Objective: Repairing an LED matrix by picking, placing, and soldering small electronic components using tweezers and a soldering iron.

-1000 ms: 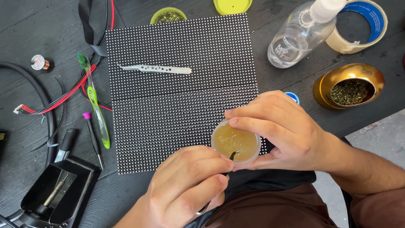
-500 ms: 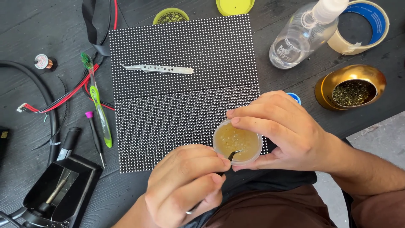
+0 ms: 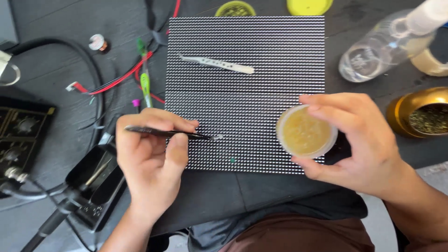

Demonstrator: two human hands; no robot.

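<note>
Tweezers [image 3: 168, 133], dark and thin, sat pinched in the left hand [image 3: 149, 163], tip with a small blob touching the dotted LED panel [image 3: 242, 42] near its front-left part, toward the tabletop's near edge. Right hand [image 3: 364, 144] had its grip closed around a small round tub [image 3: 305, 131] of yellowish paste, held over the panel's front-right corner. Second white tweezers [image 3: 217, 64] lay on the panel's far half. Plastic bottle [image 3: 373, 51] and gold bowl [image 3: 420, 112] stood at the right edge. Risk, judged: tub looked tilted, so paste could drip onto the panel; a shaky tip could smear neighbouring dots.
</note>
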